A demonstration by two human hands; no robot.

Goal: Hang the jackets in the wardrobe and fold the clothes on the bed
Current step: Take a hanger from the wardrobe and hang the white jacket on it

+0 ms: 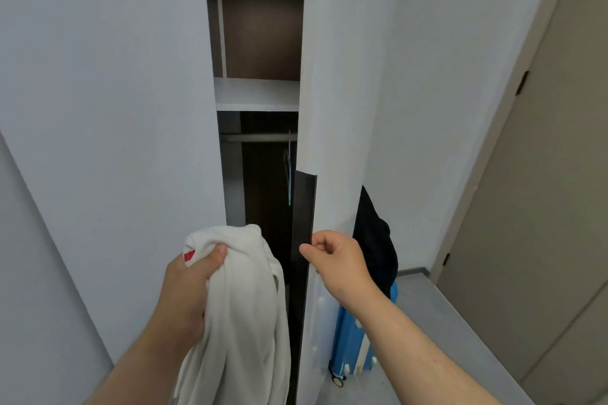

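A white jacket [243, 299] with a small red tag hangs bunched from my left hand [190, 276], which grips it near its top, in front of the wardrobe opening. My right hand [335, 256] has its fingers curled round the dark handle strip [302, 223] on the edge of the white wardrobe door [332, 92], which stands partly open. Inside the wardrobe a hanging rail [256, 138] runs under a white shelf [256, 94]. A light blue hanger [289, 174] hangs on the rail at its right end.
A dark garment [375, 240] hangs behind the open door, above a blue suitcase [355, 339] standing on the grey floor. The white left wardrobe panel [108, 108] is closed. A beige room door [543, 207] fills the right side.
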